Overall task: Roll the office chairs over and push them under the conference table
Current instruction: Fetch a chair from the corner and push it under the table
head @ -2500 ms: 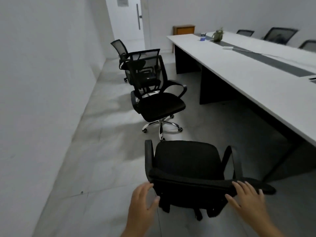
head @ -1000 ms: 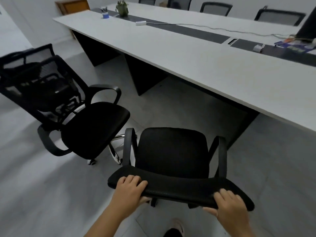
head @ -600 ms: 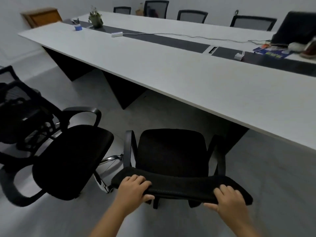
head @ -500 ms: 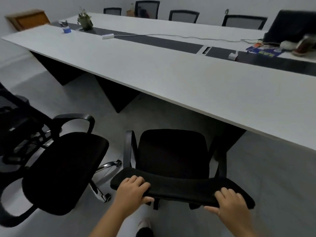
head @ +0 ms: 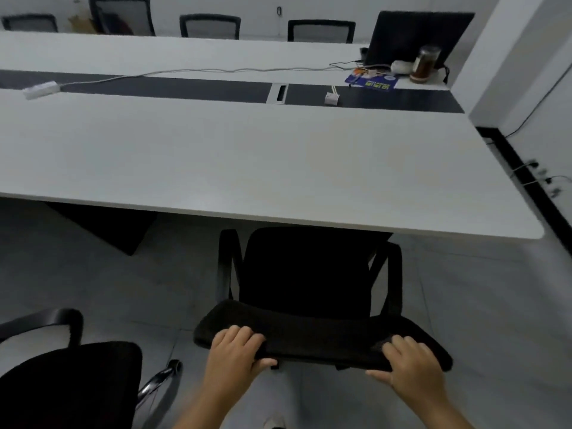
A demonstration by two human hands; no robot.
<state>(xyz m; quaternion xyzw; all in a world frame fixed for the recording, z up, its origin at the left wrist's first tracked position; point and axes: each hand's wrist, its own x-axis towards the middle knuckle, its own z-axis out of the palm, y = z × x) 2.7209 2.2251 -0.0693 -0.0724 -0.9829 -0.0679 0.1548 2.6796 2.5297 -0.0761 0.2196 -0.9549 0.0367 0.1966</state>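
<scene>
A: Black fabric office chair (head: 306, 274) is standing square to the white counter (head: 247, 156), its seat front sitting right at the counter's near edge, just beginning to tuck under it.

B: Hands?

A: Left hand (head: 236, 356) is clenching the top of the backrest near its left end, fingers curling over the upper edge and thumb wrapping underneath. Right hand (head: 411, 365) is grasping the same backrest near its right end, fingers lying on top, thumb pointing inward below.

B: Armrests?

A: Both are showing, one on each side of the seat, near the counter edge but not yet under it. Wheels are hiding beneath the seat; cannot tell their heading.

B: Anything beside it?

A: Second black office chair (head: 68, 385) is sitting at lower left, apart from the first, with one armrest and a chrome base leg showing.

B: On the counter?

A: White power strip (head: 40, 89) with a cable is lying at far left. Laptop (head: 414, 35), blue booklet (head: 371, 82) and brown jar (head: 424, 65) are clustering at the far right corner. Mesh-backed chairs (head: 210, 26) are lining the far side.
</scene>
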